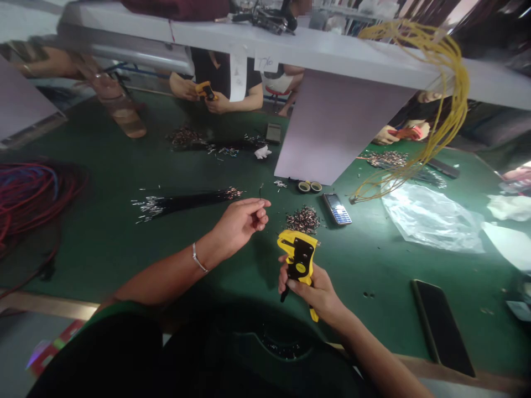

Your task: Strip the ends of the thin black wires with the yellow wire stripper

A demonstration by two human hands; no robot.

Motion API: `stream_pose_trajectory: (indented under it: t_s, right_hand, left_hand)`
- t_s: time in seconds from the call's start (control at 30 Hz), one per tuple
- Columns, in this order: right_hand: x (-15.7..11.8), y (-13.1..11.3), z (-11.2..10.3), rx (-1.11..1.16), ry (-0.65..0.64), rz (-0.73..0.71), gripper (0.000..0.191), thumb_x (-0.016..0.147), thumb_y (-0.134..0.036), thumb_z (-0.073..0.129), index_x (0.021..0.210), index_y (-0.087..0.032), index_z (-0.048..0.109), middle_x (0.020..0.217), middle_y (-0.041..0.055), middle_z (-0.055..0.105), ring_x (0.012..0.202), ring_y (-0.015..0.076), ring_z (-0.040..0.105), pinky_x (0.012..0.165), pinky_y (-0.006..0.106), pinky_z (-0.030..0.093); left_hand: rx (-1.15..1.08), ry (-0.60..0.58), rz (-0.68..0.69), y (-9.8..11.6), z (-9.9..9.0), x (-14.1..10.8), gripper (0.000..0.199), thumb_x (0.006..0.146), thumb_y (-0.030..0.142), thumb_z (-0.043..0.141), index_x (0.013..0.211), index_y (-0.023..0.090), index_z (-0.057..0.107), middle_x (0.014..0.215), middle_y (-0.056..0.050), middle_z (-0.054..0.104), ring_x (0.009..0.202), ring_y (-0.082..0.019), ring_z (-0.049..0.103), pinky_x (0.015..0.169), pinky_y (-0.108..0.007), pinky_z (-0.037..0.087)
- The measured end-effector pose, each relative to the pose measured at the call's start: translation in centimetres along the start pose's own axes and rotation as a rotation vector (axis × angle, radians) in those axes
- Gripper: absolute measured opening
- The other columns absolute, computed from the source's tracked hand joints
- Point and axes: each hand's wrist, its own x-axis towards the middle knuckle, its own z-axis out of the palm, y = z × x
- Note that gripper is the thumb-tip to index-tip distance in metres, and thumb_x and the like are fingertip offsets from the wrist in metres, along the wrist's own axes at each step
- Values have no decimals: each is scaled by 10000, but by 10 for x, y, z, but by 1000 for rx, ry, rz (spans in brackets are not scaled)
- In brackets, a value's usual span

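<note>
A green-topped table (95, 249) fills the view, crossed by a raised white shelf (315, 55). The shelf carries a paper tag (265, 62) with handwriting, perhaps "T70", and a yellow wire bundle (454, 94) draped over its edge, which keeps those long leads off the work surface. Across the table, a co-worker's hands (215, 102) hold a similar yellow tool (206, 91). A red and blue wire coil (29, 193) lies at far left, a clear plastic bag (429, 215) at right, and a dark smartphone (442, 326) near the table's edge. Closer in, a black wire bundle (182, 203) lies with its bright ends gathered together, near a heap of short wire pieces (302, 219) and a keypad phone (337, 209). The right hand (309, 290) wraps the grip of a yellow wire stripper (298, 257), its head raised clear of the table, while the left hand (240, 224) pinches a short dark wire (260, 192) between its fingertips, near the tool.
</note>
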Motion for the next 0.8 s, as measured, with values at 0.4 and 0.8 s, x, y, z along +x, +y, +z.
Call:
stream_pose_trajectory:
  t_s: [0.4,0.8]
  right_hand:
    - [2,-5,3,-82,59,44,351,805,-401,677,1043,-169,565,710,13,581,599,159,559,594,331,486]
    - [0,20,-6,-424,139,-29,270,854,-320,586,1073,-161,580,776,32,612,559,130,562,566,284,498]
  left_hand:
    - [15,-9,-30,-3,-2,3,67,769,116,625,777,80,681,587,-7,489,541,-85,485,487,-236,306]
    - [6,0,-40,-6,0,7,92,800,95,576,774,77,662,592,-35,536,566,-115,529,527,-259,352]
